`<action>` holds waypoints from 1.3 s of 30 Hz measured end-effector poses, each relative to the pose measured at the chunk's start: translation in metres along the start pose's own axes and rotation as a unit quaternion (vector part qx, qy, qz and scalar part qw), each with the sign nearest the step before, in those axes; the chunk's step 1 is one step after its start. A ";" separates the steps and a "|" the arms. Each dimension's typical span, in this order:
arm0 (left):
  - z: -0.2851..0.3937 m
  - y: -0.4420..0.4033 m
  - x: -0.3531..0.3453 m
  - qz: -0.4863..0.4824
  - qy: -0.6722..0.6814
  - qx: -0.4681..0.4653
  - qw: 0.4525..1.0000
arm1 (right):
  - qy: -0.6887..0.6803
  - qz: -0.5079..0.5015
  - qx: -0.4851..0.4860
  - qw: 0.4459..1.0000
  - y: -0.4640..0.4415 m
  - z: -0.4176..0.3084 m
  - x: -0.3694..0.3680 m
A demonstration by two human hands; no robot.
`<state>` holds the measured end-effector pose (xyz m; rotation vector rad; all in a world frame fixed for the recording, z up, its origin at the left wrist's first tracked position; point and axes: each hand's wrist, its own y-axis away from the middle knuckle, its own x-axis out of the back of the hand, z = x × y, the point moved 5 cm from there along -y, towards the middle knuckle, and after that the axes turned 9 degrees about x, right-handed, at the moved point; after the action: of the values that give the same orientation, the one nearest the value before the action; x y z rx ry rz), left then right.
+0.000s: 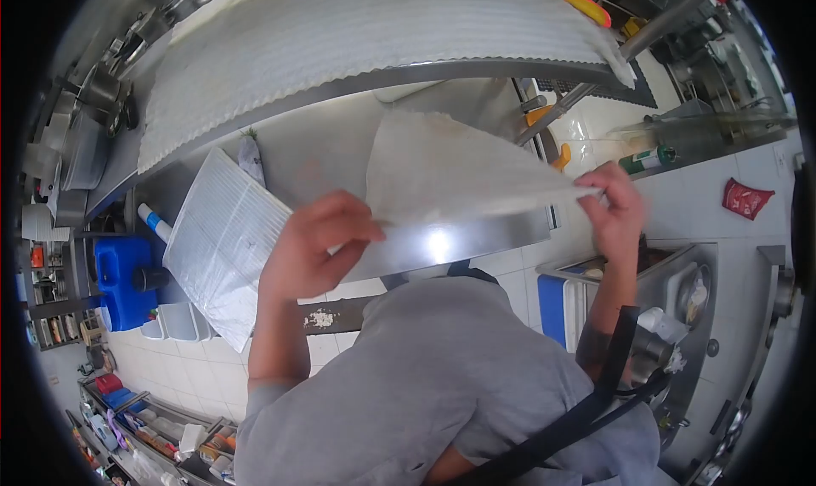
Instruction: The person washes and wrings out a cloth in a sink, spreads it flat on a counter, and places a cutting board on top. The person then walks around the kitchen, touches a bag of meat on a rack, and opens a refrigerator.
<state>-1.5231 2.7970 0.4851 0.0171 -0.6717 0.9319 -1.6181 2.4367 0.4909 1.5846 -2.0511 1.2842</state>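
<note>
A thin, whitish, slightly creased sheet (450, 167) is stretched between my hands over the steel counter (327, 167). My left hand (319, 244) pinches its near left corner between thumb and fingers. At the right tip, my right hand (614, 206) has a pinched grip on the sheet, and its outline is a little blurred. The sheet's far edge looks uneven and rests on or just above the steel; I cannot tell which. Left of my left hand lies a stack of ridged white sheets in clear plastic (225, 240).
A shelf liner, white and ridged (365, 27), covers the raised shelf ahead, with an orange-and-yellow handled tool (578, 0) on it. A blue jerrycan (123, 282) stands at left. To the right are a steel sink unit (693, 316) and a red packet (746, 199).
</note>
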 end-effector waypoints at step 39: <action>-0.192 0.093 -0.186 0.075 -0.318 0.117 0.938 | 0.045 -0.172 0.043 0.983 0.123 0.157 -0.195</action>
<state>-1.5673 2.7731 0.2062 0.5039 -1.1654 1.1598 -1.6045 2.4487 0.2126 1.7869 -1.5978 1.3004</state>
